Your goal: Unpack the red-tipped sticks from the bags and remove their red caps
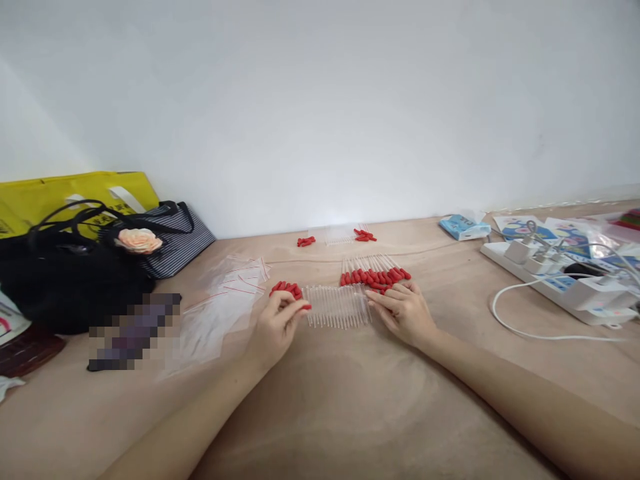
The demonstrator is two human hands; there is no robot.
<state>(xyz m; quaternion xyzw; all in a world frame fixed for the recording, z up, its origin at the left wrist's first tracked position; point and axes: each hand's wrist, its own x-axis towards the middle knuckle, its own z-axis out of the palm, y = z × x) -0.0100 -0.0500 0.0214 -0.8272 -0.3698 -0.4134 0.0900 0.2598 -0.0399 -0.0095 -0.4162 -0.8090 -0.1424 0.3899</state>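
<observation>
My left hand pinches a small red rubber bulb at the left end of a row of thin clear tubes lying side by side on the table. A small heap of red bulbs lies just behind its fingers. At the row's right end, my right hand has its thumb and forefinger closed at the outermost tube; the fingertips are small and partly hidden. Beyond the right hand, several droppers lie together, clear tubes pointing away and red bulbs nearest me.
Clear zip bags are spread on the left, beside handbags and a blurred-out item. More red bulbs lie near the wall. On the right are a tissue pack and a power strip with a looping white cable.
</observation>
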